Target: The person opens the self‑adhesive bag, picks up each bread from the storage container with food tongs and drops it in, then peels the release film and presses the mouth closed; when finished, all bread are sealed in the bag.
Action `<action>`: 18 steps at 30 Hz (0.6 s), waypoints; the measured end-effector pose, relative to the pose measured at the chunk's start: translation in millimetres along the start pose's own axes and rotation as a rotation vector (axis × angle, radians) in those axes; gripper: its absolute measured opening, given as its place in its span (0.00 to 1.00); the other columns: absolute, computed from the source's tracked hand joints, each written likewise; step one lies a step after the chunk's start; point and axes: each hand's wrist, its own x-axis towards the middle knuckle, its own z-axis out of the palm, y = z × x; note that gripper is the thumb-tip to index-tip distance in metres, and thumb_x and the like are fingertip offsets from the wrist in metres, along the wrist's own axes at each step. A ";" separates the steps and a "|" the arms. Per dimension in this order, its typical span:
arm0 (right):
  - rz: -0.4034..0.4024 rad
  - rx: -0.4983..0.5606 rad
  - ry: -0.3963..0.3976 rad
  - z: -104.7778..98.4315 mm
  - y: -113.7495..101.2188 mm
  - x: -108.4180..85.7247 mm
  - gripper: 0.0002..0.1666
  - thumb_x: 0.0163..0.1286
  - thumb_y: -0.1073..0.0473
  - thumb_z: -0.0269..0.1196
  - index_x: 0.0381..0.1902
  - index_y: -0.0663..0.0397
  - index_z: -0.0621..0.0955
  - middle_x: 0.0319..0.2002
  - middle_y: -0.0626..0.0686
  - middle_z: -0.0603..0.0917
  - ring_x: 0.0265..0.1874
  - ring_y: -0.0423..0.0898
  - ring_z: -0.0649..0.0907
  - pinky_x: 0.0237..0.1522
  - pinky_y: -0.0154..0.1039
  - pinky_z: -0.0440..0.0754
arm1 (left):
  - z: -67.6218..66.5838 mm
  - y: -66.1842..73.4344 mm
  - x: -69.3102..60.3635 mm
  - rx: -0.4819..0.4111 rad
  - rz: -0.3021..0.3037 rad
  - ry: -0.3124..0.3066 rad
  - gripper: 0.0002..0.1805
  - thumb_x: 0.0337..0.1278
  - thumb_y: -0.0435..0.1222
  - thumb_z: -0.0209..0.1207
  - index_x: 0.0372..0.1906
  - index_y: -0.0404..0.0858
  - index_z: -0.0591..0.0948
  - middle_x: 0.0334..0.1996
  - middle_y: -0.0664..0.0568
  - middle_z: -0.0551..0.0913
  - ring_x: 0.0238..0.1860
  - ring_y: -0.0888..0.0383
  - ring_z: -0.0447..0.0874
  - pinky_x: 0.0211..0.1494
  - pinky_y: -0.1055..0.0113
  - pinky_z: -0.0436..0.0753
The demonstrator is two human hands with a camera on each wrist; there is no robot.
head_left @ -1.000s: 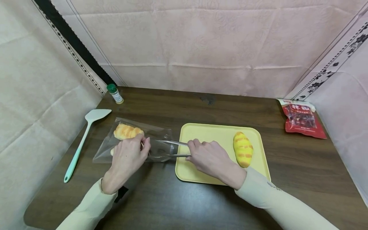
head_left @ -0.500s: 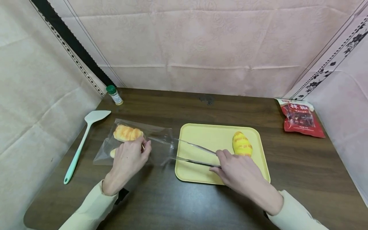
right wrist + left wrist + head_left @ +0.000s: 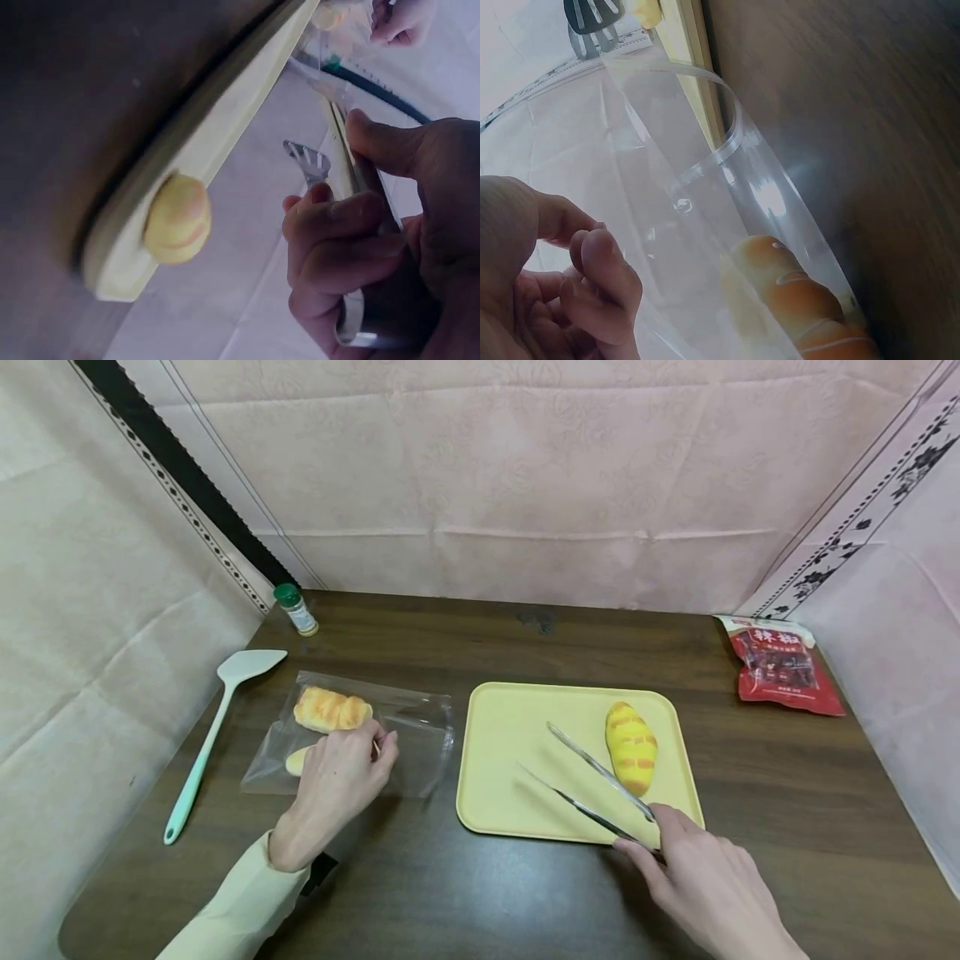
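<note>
1. Over the left half of the table (image 3: 480,893), the left hand (image 3: 341,777) covers most of a pale piece (image 3: 297,762) in the bag; only its end shows, so its full shape cannot be told.
2. That hand pinches the film of the clear bag (image 3: 420,727) narrowly between thumb and forefinger, though the exact contact is hard to make out.
3. At the table's near side, the right hand (image 3: 708,872), its wrist cut off in the head view, holds metal tongs (image 3: 600,770) by the handle; their arms are spread wide above the tray's near right part.
4. Inside the bag, a golden roll (image 3: 330,708) lies toward the far left; the bag's mouth gapes toward the tray.
5. On the yellow tray (image 3: 502,752), a yellow bread (image 3: 632,748) sits near the right edge, just beside the tongs.
6. Between bag and tray runs a narrow strip of wood.
7. Along the table's left edge lies a spatula (image 3: 212,739); a green-capped bottle (image 3: 297,610) stands at the far left corner, and a red packet (image 3: 780,668) lies near the far right one.
</note>
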 end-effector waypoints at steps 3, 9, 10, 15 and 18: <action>0.101 0.045 -0.023 1.6 6.4 -12.6 0.24 0.70 0.36 0.74 0.43 0.47 0.79 0.22 0.43 0.71 0.22 0.44 0.71 0.25 0.45 0.67 | 1.4 -0.5 0.1 -0.002 0.007 -0.005 0.17 0.74 0.38 0.61 0.23 0.43 0.78 0.14 0.54 0.73 0.16 0.55 0.71 0.19 0.62 0.66; 0.291 0.092 -0.109 7.2 19.1 -33.4 0.31 0.72 0.29 0.69 0.47 0.49 0.79 0.23 0.45 0.72 0.22 0.44 0.74 0.26 0.44 0.67 | 2.1 -2.1 -1.7 0.002 0.016 0.000 0.17 0.74 0.38 0.61 0.23 0.43 0.78 0.13 0.54 0.72 0.15 0.55 0.70 0.19 0.63 0.65; 0.322 0.096 -0.117 8.1 21.0 -36.3 0.32 0.72 0.29 0.69 0.48 0.50 0.79 0.23 0.45 0.73 0.22 0.44 0.75 0.26 0.44 0.67 | 2.3 -2.2 -2.0 0.001 0.019 0.000 0.17 0.74 0.38 0.61 0.23 0.43 0.78 0.13 0.54 0.72 0.15 0.56 0.69 0.19 0.63 0.65; 0.502 0.099 -0.056 14.4 24.5 -50.4 0.31 0.69 0.31 0.73 0.42 0.51 0.77 0.20 0.46 0.72 0.20 0.45 0.72 0.25 0.42 0.63 | 4.2 -2.6 -2.2 -0.001 0.033 0.006 0.16 0.74 0.38 0.62 0.24 0.42 0.79 0.13 0.54 0.73 0.14 0.56 0.69 0.19 0.63 0.65; 0.546 0.074 0.082 19.7 22.6 -58.6 0.30 0.67 0.35 0.75 0.36 0.53 0.77 0.17 0.47 0.68 0.16 0.46 0.68 0.23 0.41 0.59 | 4.9 -2.5 -1.8 -0.003 0.040 0.008 0.16 0.73 0.37 0.62 0.24 0.42 0.79 0.13 0.55 0.72 0.14 0.57 0.69 0.19 0.63 0.65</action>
